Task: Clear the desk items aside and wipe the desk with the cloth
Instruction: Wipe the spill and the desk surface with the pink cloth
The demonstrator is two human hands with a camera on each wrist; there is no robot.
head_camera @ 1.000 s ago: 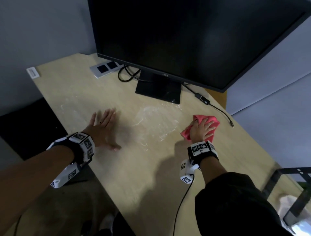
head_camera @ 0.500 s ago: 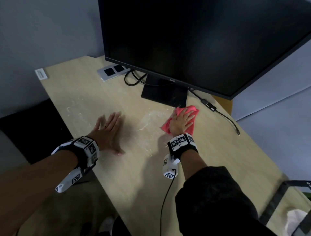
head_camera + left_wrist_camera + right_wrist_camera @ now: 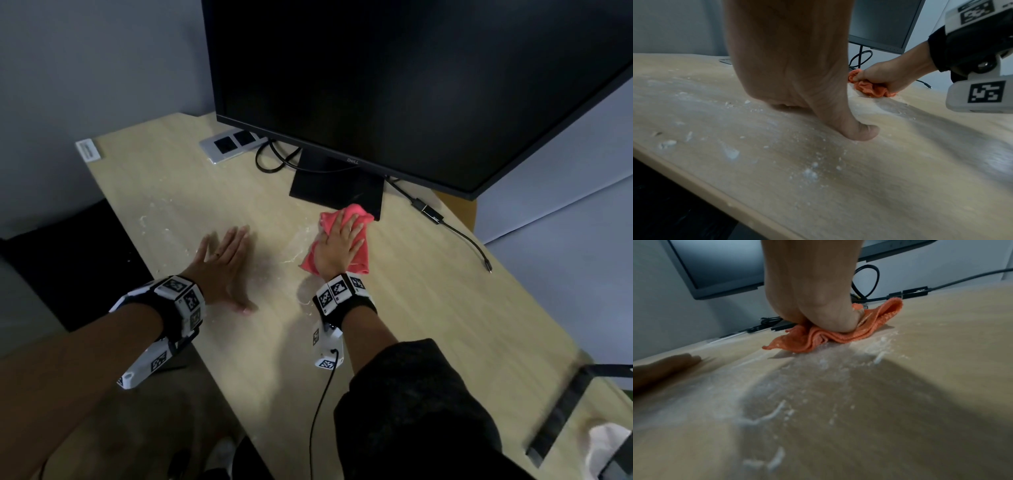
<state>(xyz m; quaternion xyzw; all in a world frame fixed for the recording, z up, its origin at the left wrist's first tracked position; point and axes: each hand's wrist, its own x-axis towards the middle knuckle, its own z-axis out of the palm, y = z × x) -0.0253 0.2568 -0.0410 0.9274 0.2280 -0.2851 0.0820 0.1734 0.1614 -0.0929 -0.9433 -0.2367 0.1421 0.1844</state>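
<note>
A pink-red cloth (image 3: pixel 360 264) lies bunched on the light wooden desk (image 3: pixel 428 308), just in front of the monitor's base (image 3: pixel 329 192). My right hand (image 3: pixel 340 243) presses down on it with its fingers spread and fairly straight; the right wrist view shows the heel of the hand (image 3: pixel 818 305) on the cloth (image 3: pixel 818 339). My left hand (image 3: pixel 222 263) lies flat on the desk to the left, palm down, holding nothing. White powdery smears (image 3: pixel 154 222) streak the desk around both hands and show close up as powder (image 3: pixel 809 175).
A large dark monitor (image 3: pixel 411 85) overhangs the back of the desk. A socket panel (image 3: pixel 233 144) and looped cables sit behind its base, and an adapter cable (image 3: pixel 431 214) trails to the right. A black frame (image 3: pixel 565 411) and white tissue (image 3: pixel 606 442) are at the right.
My right hand has slid the cloth leftward across the desk, from near the adapter cable to in front of the monitor's base. The left hand has stayed flat in place.
</note>
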